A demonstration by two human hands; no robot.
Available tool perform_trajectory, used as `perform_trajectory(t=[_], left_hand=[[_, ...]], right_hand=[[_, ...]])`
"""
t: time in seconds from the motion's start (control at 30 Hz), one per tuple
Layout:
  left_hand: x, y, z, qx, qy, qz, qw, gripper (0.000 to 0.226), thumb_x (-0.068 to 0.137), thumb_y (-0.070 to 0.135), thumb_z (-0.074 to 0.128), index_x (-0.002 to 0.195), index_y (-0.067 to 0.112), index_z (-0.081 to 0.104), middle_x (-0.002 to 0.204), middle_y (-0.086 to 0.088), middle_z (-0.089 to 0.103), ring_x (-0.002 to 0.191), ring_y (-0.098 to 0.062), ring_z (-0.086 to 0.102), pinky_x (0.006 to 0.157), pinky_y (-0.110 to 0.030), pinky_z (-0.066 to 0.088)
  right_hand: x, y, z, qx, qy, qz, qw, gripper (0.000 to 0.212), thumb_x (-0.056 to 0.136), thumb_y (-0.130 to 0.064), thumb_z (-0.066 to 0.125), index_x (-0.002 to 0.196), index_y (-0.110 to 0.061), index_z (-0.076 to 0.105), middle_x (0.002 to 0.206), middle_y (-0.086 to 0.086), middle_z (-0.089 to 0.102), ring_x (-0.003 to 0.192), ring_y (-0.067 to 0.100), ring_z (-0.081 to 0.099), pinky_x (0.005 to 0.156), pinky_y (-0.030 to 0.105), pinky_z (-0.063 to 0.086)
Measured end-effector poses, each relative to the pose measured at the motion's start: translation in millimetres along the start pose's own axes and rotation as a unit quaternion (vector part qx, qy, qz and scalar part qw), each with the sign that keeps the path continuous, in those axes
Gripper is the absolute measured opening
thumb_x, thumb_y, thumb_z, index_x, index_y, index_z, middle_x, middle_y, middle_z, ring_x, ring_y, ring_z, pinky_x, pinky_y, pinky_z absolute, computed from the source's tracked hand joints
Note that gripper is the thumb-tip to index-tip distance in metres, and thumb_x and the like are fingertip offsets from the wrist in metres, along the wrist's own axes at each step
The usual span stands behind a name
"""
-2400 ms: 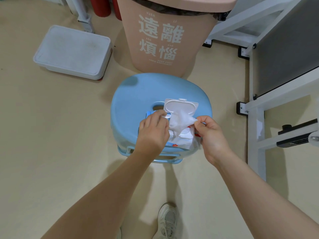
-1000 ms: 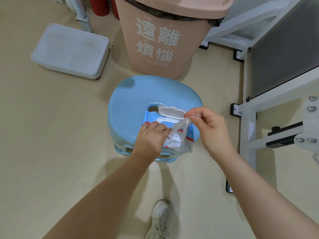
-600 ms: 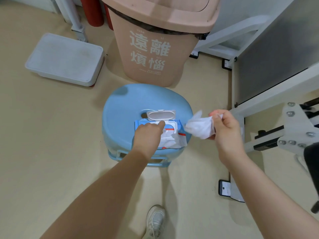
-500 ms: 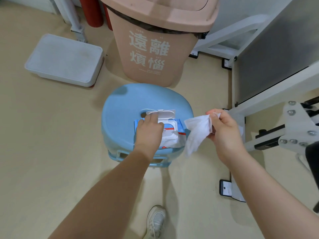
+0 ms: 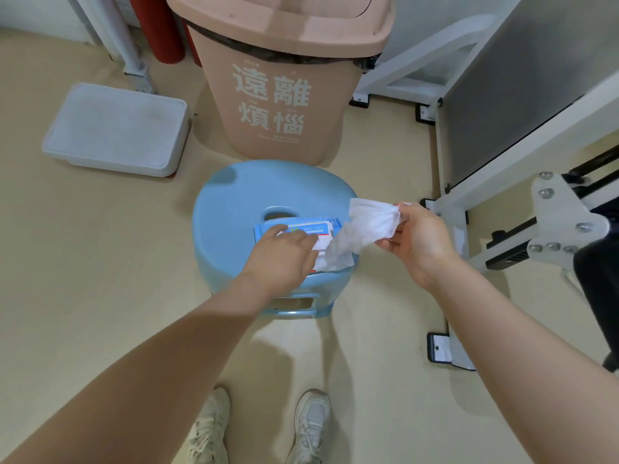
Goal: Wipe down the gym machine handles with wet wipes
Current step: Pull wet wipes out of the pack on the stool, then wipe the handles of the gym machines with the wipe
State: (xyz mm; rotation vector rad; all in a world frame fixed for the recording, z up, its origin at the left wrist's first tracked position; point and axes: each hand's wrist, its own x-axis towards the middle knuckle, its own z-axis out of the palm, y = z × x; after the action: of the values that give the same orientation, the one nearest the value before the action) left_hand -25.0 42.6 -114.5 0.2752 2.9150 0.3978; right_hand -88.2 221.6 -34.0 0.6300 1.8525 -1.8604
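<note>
Head view: wet wipe (image 5: 365,229) pinched by R hand (image 5: 417,241); wipes pack (image 5: 301,229) on blue stool (image 5: 227,229) pressed by L hand (image 5: 284,259), fingers flat.

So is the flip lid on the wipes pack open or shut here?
Shut, it seems: the flip lid lies flat on the wipes pack, with the left hand on it. Whether it is latched cannot be told.

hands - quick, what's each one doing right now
Left hand: open, fingers pressing flat on the wet wipe pack lid.
Right hand: closed, pinching a pulled-out wet wipe.
</note>
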Motion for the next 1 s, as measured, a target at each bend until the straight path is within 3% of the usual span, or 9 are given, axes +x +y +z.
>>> perform_trajectory(t=[0.17, 0.3, 0.37, 0.43, 0.57, 0.67, 0.8, 0.93, 1.0], left_hand=[[-16, 6, 24, 0.015, -0.160, -0.043, 0.986, 0.048, 0.098, 0.019, 0.030, 0.145, 0.013, 0.022, 0.157, 0.003, 0.006, 0.141, -0.016, 0.019, 0.102, -0.036, 0.033], [10, 14, -26, -0.186, -0.119, -0.124, 0.967, 0.036, 0.099, 0.019, 0.028, 0.130, 0.012, 0.045, 0.141, -0.006, 0.044, 0.126, -0.022, 0.040, 0.098, -0.032, 0.036], [5, 34, -80, -0.405, -0.035, -0.152, 0.901, 0.037, 0.100, 0.026, 0.031, 0.133, 0.018, 0.046, 0.136, 0.000, 0.049, 0.125, -0.017, 0.043, 0.101, -0.028, 0.032], [-9, 61, -140, -0.531, -0.058, -0.107, 0.838, 0.038, 0.098, 0.037, 0.035, 0.129, 0.022, 0.052, 0.130, 0.006, 0.053, 0.119, -0.007, 0.047, 0.097, -0.023, 0.036], [-48, 95, -247, -0.509, -0.114, -0.034, 0.852, 0.008, 0.086, 0.029, 0.064, 0.092, 0.025, 0.065, 0.087, 0.009, 0.066, 0.083, -0.005, 0.059, 0.077, -0.021, 0.046], [-80, 107, -305, -0.522, -0.107, -0.039, 0.845, 0.017, 0.083, 0.010, 0.067, 0.099, 0.005, 0.066, 0.089, -0.004, 0.066, 0.080, -0.011, 0.059, 0.078, -0.026, 0.047], [-114, 110, -367, -0.478, -0.054, -0.063, 0.875, 0.014, 0.080, 0.013, 0.071, 0.086, 0.003, 0.063, 0.074, 0.000, 0.060, 0.068, -0.010, 0.052, 0.063, -0.024, 0.041], [-134, 117, -415, -0.422, -0.012, -0.057, 0.905, 0.020, 0.077, 0.018, 0.074, 0.070, 0.018, 0.056, 0.057, 0.014, 0.054, 0.053, -0.002, 0.047, 0.050, -0.014, 0.036], [-135, 124, -429, -0.399, -0.002, -0.045, 0.916, 0.023, 0.075, 0.017, 0.075, 0.067, 0.022, 0.055, 0.058, 0.015, 0.056, 0.055, -0.002, 0.050, 0.053, -0.014, 0.039]], right_hand=[[-7, 4, -1, -0.005, -0.013, 0.036, 0.999, 0.017, 0.087, -0.013, 0.037, 0.081, -0.010, 0.052, 0.087, 0.009, 0.062, 0.076, 0.024, 0.059, 0.067, 0.032, 0.052], [-29, -9, -8, -0.054, -0.100, 0.029, 0.993, 0.016, 0.091, -0.028, 0.051, 0.096, -0.012, 0.052, 0.091, 0.007, 0.062, 0.079, 0.022, 0.062, 0.064, 0.029, 0.053], [-54, -30, -12, -0.072, -0.159, -0.012, 0.985, 0.009, 0.090, -0.014, 0.055, 0.095, -0.014, 0.047, 0.086, 0.005, 0.060, 0.075, 0.017, 0.061, 0.066, 0.028, 0.052], [-83, -61, -15, -0.074, -0.208, -0.033, 0.975, 0.022, 0.089, 0.004, 0.051, 0.089, -0.018, 0.044, 0.082, 0.003, 0.058, 0.071, 0.013, 0.061, 0.066, 0.025, 0.052], [-151, -137, -17, -0.095, -0.304, -0.074, 0.945, 0.029, 0.083, 0.010, 0.054, 0.079, -0.017, 0.045, 0.064, -0.008, 0.060, 0.058, 0.005, 0.059, 0.062, 0.019, 0.049], [-196, -191, -20, -0.109, -0.349, -0.085, 0.927, 0.031, 0.072, 0.008, 0.060, 0.061, -0.017, 0.047, 0.054, -0.007, 0.052, 0.053, 0.008, 0.050, 0.061, 0.019, 0.043], [-228, -241, -31, -0.097, -0.429, -0.060, 0.896, 0.035, 0.067, 0.008, 0.056, 0.047, -0.021, 0.049, 0.081, 0.005, 0.069, 0.068, 0.014, 0.058, 0.063, 0.019, 0.045], [-244, -274, -18, -0.118, -0.485, -0.066, 0.864, 0.014, 0.063, -0.014, 0.073, 0.076, -0.016, 0.066, 0.099, 0.004, 0.070, 0.075, 0.012, 0.059, 0.068, 0.020, 0.045], [-251, -283, 4, -0.155, -0.460, -0.099, 0.869, 0.034, 0.080, -0.026, 0.066, 0.110, -0.010, 0.063, 0.103, 0.003, 0.066, 0.079, 0.013, 0.060, 0.069, 0.020, 0.048]])
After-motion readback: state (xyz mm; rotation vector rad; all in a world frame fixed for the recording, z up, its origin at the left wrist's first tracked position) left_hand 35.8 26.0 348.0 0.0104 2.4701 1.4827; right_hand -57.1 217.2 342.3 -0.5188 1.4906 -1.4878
